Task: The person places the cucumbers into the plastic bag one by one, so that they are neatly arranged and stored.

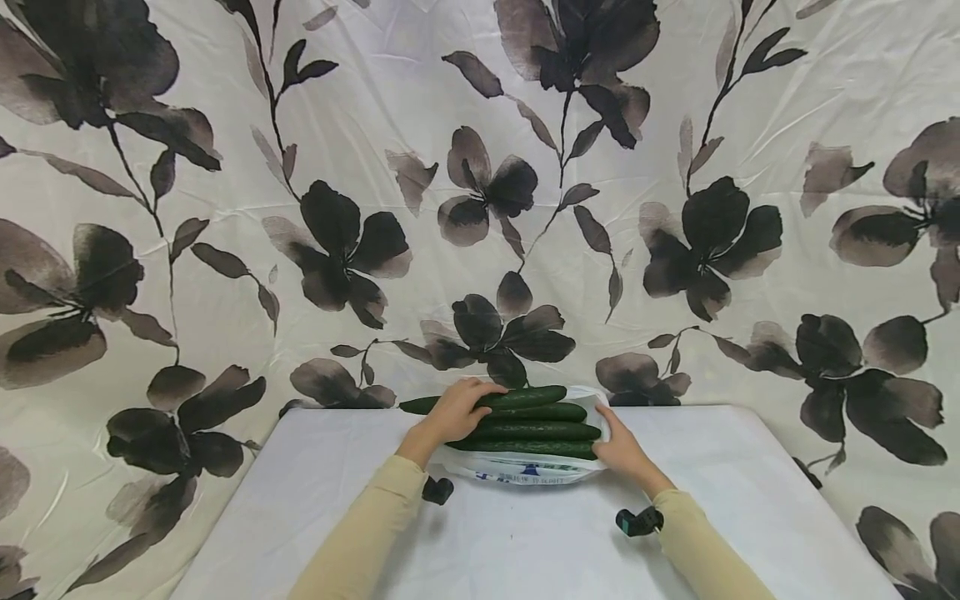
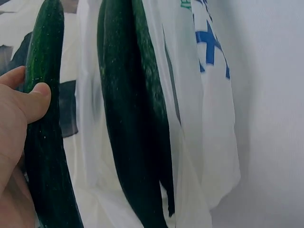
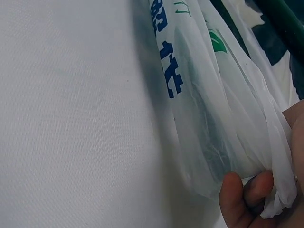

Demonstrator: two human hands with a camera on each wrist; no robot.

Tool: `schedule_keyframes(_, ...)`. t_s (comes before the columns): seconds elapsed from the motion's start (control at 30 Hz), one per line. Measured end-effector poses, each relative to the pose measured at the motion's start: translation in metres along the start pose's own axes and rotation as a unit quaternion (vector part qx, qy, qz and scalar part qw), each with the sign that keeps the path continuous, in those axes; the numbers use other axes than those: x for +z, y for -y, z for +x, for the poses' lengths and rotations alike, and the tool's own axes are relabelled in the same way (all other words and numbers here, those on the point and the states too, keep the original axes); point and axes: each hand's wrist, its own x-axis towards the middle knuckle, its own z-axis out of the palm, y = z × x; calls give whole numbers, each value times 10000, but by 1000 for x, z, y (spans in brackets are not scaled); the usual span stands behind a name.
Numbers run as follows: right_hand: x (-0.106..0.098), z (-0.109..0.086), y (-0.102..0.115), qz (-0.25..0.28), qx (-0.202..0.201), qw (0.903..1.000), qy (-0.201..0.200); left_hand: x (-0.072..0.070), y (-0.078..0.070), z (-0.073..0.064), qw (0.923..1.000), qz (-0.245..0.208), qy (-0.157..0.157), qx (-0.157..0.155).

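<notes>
My left hand (image 1: 452, 410) holds a long dark green cucumber (image 1: 536, 396), its thumb and fingers around the cucumber (image 2: 46, 142) in the left wrist view. That cucumber is at the far side of a white plastic bag (image 1: 517, 471) printed in blue. Several other cucumbers (image 1: 536, 431) lie side by side in the bag's mouth, parallel to the held one. At the bag's right end, my right hand (image 1: 624, 446) grips the bag's edge. The right wrist view shows the bunched plastic of the bag (image 3: 204, 104) between that hand's curled fingers (image 3: 232, 194).
A white-covered table (image 1: 517, 542) carries the bag near its far edge. Directly behind it hangs a pale cloth (image 1: 465, 275) with dark flower prints. Small black devices (image 1: 640, 522) are worn at both wrists.
</notes>
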Motion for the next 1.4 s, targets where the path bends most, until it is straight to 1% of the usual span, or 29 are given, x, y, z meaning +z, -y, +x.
schedule_keyframes(0.33, -2, -4, 4, 98, 88, 9999, 96, 12, -8, 10, 9999, -86, 54, -138)
schedule_keyframes(0.57, -1, -1, -1, 77, 130, 9999, 77, 17, -14, 17, 9996, -155, 112, -190)
schedule_keyframes(0.8, 1, -1, -3, 97, 93, 9999, 71, 28, -20, 22, 9991, -164, 282, -283)
schedule_keyframes(0.93, 2, -2, -3, 54, 130, 9999, 41, 34, -27, 27, 9986, -249, 374, -262)
schedule_keyframes(1.1, 2, -3, -4, 3, 191, 9998, 36, 40, -35, 34, 9988, -341, 323, -98)
schedule_keyframes(1.23, 3, -3, -6, -30, 185, 9998, 6, 45, -38, 40, 9988, -406, 265, 24)
schedule_keyframes(1.3, 3, -3, -7, -16, 159, 9999, -21, 47, -39, 42, 9987, -437, 265, 22)
schedule_keyframes(1.4, 4, -3, -7, 7, 152, 9999, -64, 49, -38, 43, 9985, -432, 318, -62)
